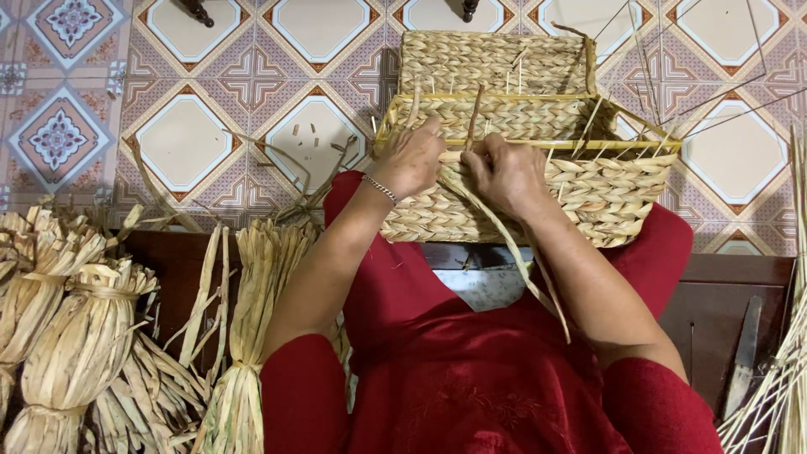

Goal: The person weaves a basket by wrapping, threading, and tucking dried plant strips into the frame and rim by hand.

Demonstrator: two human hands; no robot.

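Both hands pinch a straw strand (496, 231) at the woven basket (588, 189) rim; left hand (410, 160), right hand (504, 172); slack grip (likely) lets the weave loosen.

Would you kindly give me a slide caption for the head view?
Both hands, left hand and right hand, work straw strands at the rim of a woven basket on the lap.

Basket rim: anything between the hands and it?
Nothing visible. Both the left hand and right hand already rest on the woven basket at its near rim, working the loose straw strand trailing toward the lap.
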